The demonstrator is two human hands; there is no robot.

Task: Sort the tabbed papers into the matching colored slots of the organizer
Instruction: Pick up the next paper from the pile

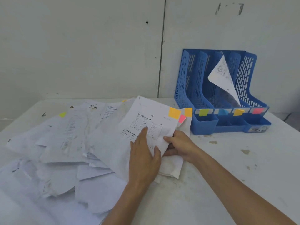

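— Where's the sheet (146,114)?

— On top of the pile (65,143), with its orange tab (174,112) at the far corner. The left hand (144,159) lies flat on it, fingers straight. The right hand (180,146) pinches its right edge, thumb against fingers.

— Any advice?

— Pinch only that one sheet and lift the left hand off. Then aim for the slot behind the organizer's (183,75) orange label (237,112).

Tabletop (227,168): white, blotched with brownish stains. Wall (81,46): pale panels, one vertical seam (162,46), small dark hole (147,22), grey scuffs (230,8) upper right, possibly smudged writing.
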